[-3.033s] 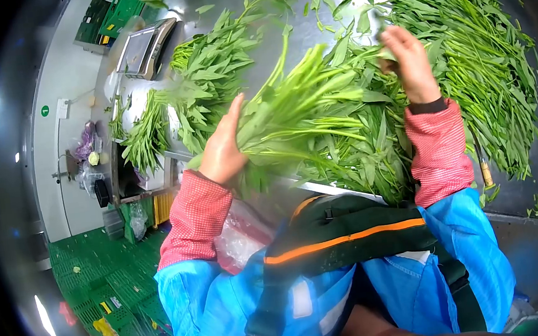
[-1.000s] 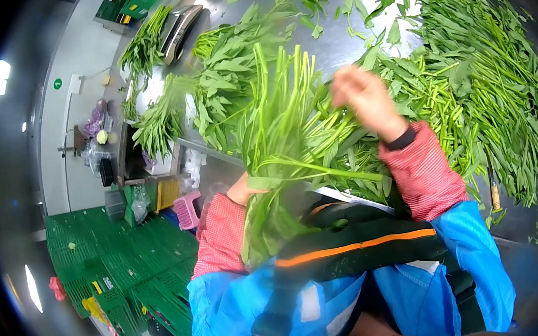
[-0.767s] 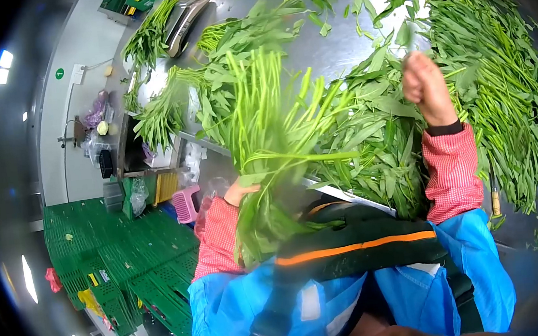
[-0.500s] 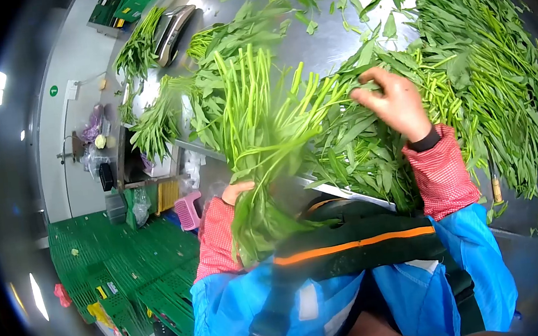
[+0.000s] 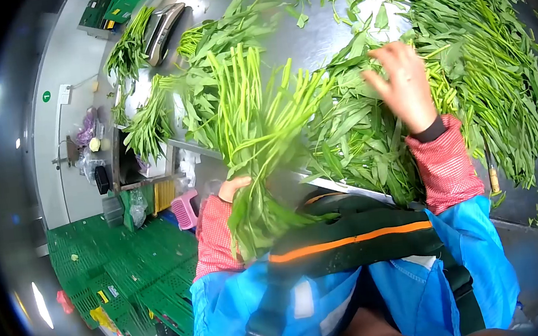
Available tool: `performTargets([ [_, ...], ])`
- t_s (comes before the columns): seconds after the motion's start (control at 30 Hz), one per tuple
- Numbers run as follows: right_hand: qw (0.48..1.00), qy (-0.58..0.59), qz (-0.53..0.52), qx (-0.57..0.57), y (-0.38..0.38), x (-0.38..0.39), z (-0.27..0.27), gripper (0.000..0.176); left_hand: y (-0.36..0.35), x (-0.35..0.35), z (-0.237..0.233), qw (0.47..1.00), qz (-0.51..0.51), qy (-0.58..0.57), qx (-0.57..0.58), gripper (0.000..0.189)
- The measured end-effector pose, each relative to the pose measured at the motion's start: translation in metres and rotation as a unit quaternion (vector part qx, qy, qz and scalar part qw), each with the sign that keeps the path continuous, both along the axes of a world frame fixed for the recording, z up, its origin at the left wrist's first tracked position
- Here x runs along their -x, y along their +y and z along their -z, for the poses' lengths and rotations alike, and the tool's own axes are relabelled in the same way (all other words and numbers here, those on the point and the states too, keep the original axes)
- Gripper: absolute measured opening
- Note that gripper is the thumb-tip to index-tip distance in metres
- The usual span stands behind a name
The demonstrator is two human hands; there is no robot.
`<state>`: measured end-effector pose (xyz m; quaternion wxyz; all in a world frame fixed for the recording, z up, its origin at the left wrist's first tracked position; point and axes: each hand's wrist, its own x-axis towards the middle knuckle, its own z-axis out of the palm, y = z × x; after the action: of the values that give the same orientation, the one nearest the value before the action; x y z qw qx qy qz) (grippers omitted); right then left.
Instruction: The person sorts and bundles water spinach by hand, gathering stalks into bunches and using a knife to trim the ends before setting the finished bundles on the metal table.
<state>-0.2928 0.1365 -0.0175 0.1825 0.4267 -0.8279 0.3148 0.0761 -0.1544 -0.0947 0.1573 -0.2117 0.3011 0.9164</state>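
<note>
My left hand [image 5: 235, 186] is closed round the leafy lower part of a bunch of water spinach [image 5: 242, 98]. The cut stems point up and away from me and fan to the right, while the leaves hang down by my apron. My right hand [image 5: 401, 82] is raised over the loose water spinach [image 5: 363, 125] on the metal table, thumb and fingers apart, with nothing in it. A large heap of water spinach [image 5: 488, 73] lies to the right of that hand.
Bundled greens [image 5: 149, 115] lie at the left beside a metal device [image 5: 165, 31]. A knife with a wooden handle [image 5: 494, 180] rests at the right. Green plastic crates [image 5: 107, 250] and a pink basket [image 5: 185, 209] are below left. The metal table [image 5: 295, 44] has scattered leaves.
My right hand has drawn back to the right from the stem ends and its fingers have spread. My left hand still grips the bunch, and the view has shifted slightly.
</note>
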Motion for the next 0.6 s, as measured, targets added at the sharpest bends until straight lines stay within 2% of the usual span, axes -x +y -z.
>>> performTargets([
  [0.03, 0.997, 0.007, -0.058, 0.058, -0.010, -0.011, -0.004, 0.033, 0.007, 0.006, -0.008, 1.000, -0.008, 0.001, 0.007, 0.049],
  [0.07, 0.995, -0.014, -0.070, 0.071, -0.020, -0.020, -0.006, 0.032, 0.012, 0.014, -0.018, 0.997, -0.021, -0.021, 0.067, 0.053],
  [0.1, 0.993, -0.036, -0.082, 0.083, -0.029, -0.027, -0.009, 0.032, 0.004, 0.012, -0.011, 0.990, 0.007, -0.027, 0.139, 0.059],
  [0.17, 0.990, -0.092, -0.106, -0.007, -0.043, -0.036, -0.012, 0.034, 0.006, 0.022, -0.024, 0.980, 0.057, -0.063, 0.180, 0.062],
  [0.2, 0.981, -0.133, -0.136, -0.030, -0.050, -0.040, -0.006, 0.039, 0.013, 0.033, -0.036, 0.975, 0.060, -0.018, 0.214, 0.065],
  [0.23, 0.968, -0.175, -0.164, -0.078, -0.056, -0.042, 0.002, 0.032, 0.011, 0.036, -0.035, 0.965, 0.101, -0.015, 0.241, 0.067],
  [0.27, 0.945, -0.240, -0.219, -0.036, -0.066, -0.040, 0.028, 0.028, 0.012, 0.037, -0.036, 0.964, 0.101, -0.018, 0.245, 0.067],
  [0.3, 0.913, -0.304, -0.272, 0.005, -0.074, -0.038, 0.036, 0.023, 0.015, 0.039, -0.038, 0.963, 0.101, -0.023, 0.248, 0.067],
  [0.33, 0.839, -0.465, -0.258, 0.112, -0.071, -0.040, 0.044, 0.020, 0.017, 0.041, -0.041, 0.953, 0.110, -0.034, 0.280, 0.065],
  [0.37, 0.730, -0.605, -0.235, 0.214, -0.068, -0.040, 0.051, 0.016, 0.020, 0.043, -0.044, 0.941, 0.120, -0.045, 0.312, 0.063],
  [0.4, 0.671, -0.667, -0.178, 0.269, -0.061, -0.032, 0.045, 0.013, 0.023, 0.041, -0.042, 0.946, 0.104, -0.015, 0.306, 0.062],
  [0.43, 0.431, -0.740, -0.224, 0.466, -0.034, -0.010, 0.034, 0.010, 0.022, 0.035, -0.043, 0.949, 0.087, 0.015, 0.302, 0.061],
  [0.47, 0.398, -0.727, -0.260, 0.495, -0.021, 0.008, 0.042, 0.007, 0.022, 0.025, -0.031, 0.967, 0.046, 0.007, 0.252, 0.060],
  [0.5, 0.424, -0.705, -0.249, 0.511, -0.013, 0.014, 0.042, 0.011, 0.012, 0.018, -0.015, 0.975, 0.051, 0.020, 0.214, 0.059],
  [0.57, 0.399, -0.709, -0.309, 0.492, 0.001, 0.016, 0.030, 0.016, -0.002, 0.005, 0.008, 0.992, 0.048, 0.040, 0.106, 0.058],
  [0.6, 0.424, -0.710, -0.322, 0.461, 0.005, 0.013, 0.032, 0.017, 0.001, 0.006, 0.006, 0.998, 0.041, 0.046, 0.021, 0.058],
])
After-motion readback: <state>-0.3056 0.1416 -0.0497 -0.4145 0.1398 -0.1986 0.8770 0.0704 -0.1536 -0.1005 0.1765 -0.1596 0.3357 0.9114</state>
